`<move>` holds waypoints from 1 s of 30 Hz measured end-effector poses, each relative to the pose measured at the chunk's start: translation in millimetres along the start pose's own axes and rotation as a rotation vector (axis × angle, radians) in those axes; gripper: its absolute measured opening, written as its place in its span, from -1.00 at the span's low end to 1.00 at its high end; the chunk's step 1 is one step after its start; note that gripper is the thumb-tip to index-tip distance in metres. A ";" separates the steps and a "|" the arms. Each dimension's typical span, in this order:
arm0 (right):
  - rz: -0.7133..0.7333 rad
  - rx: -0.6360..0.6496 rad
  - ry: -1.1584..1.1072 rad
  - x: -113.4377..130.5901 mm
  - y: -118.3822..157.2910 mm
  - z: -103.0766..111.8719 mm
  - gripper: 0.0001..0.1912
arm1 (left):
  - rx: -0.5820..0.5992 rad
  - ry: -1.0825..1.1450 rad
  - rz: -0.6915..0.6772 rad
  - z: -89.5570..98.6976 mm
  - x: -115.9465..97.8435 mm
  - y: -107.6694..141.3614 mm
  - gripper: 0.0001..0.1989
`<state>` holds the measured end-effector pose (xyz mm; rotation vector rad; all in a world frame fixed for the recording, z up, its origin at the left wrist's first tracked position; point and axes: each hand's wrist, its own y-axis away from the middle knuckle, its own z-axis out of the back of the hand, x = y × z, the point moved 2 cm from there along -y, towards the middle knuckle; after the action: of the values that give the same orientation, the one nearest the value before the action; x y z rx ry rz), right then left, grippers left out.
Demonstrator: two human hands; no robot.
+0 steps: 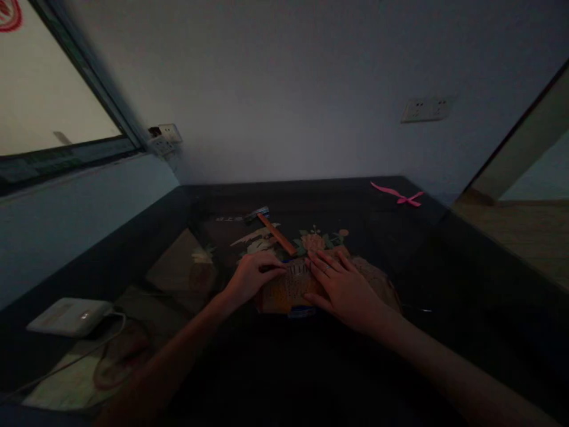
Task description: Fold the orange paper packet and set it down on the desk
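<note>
a: what sits under the hands?

b: a flat orange packet [284, 292] with a pale patterned face, lying on the dark table [444, 284] about mid-width, a little toward the person. a blue edge shows under its near side. the light is dim, so i cannot tell what the print on it says.

a: and the hands themselves?

b: the left hand [251, 279] is curled at the packet's left end, fingers bent in with the tips on its top left corner; whether it truly pinches the packet or just presses on it i cannot tell. the right hand [344, 289] lies flat and spread, palm down, over the packet's right half, gripping nothing, fingers pointing up and left.

a: what lies just past them?

b: a hammer [274, 230] with a wooden handle lies slantwise on the table just behind the hands, its metal head at the far left end, the handle's near end close to the right fingertips. under it is a flower picture [317, 240] on the table surface.

a: farther out?

b: a pink ribbon [399, 195] near the far right corner, well apart from the hands. a white box [69, 316] with a cable rests at the near left. wall sockets [427, 109] sit on the back wall, and more sockets [165, 139] on the left by the window [40, 101].
</note>
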<state>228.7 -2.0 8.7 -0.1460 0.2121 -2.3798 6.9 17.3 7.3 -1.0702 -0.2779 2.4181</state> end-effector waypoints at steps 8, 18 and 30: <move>-0.015 0.002 -0.001 0.0 -0.7 -0.7 -0.29 | -0.038 -0.077 -0.108 2.7 -6.5 -5.5 -0.86; -0.022 0.005 0.006 0.0 -0.4 2.5 -0.30 | -0.305 0.199 0.151 33.9 -16.4 -7.7 -0.76; 0.006 -0.040 0.033 -2.3 -0.2 -3.3 -0.32 | -0.039 -0.120 0.639 111.7 111.0 79.5 -0.64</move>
<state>229.8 0.1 5.4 -0.1252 0.2756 -2.3737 -167.3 5.0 -17.7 -1.1614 -0.0149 3.0564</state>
